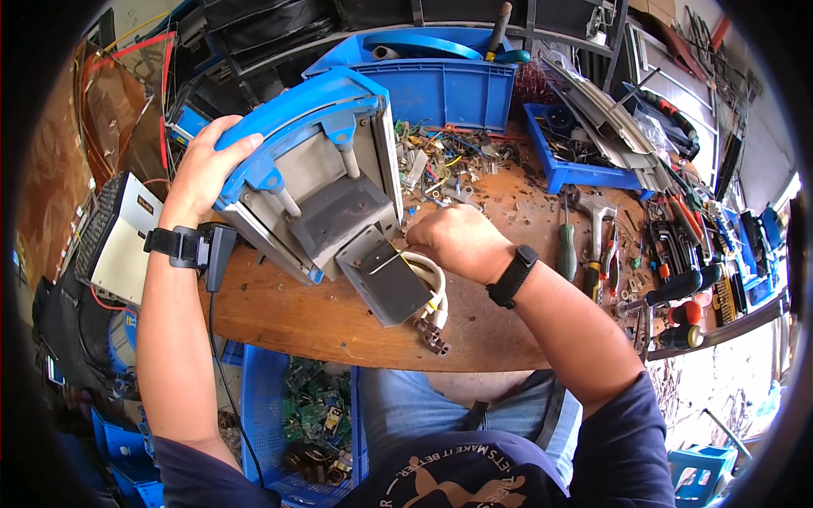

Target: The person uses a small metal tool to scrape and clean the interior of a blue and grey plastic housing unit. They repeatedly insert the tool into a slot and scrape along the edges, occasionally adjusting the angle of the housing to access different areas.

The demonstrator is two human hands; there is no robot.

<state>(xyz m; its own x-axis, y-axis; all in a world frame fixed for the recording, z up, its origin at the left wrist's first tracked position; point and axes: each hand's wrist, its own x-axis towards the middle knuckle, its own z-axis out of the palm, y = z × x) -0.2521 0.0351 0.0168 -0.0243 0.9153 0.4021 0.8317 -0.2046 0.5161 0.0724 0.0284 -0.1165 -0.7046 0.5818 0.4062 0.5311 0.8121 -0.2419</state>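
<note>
A blue-and-grey device housing (292, 123) stands tilted on the wooden workbench (279, 313), its inner side toward me. My left hand (203, 165) is closed over its blue rim at the upper left. Inside the housing, two light posts run to a dark grey metal box (343, 216). Below that box, a bent dark metal plate (389, 284) sticks out toward the bench's front. My right hand (461, 241) is closed beside the plate, right above a looped white cable (439, 284); what its fingers hold is hidden. A brown connector block (432, 336) lies at the cable's lower end.
A big blue bin (449, 91) and scattered scrap pieces (449, 165) lie behind. To the right are a screwdriver (566, 245), a hammer (600, 212) and a blue tray (584, 176). Below the bench, a blue crate (262, 398) holds circuit boards. A black cord (222, 364) hangs from my left wrist.
</note>
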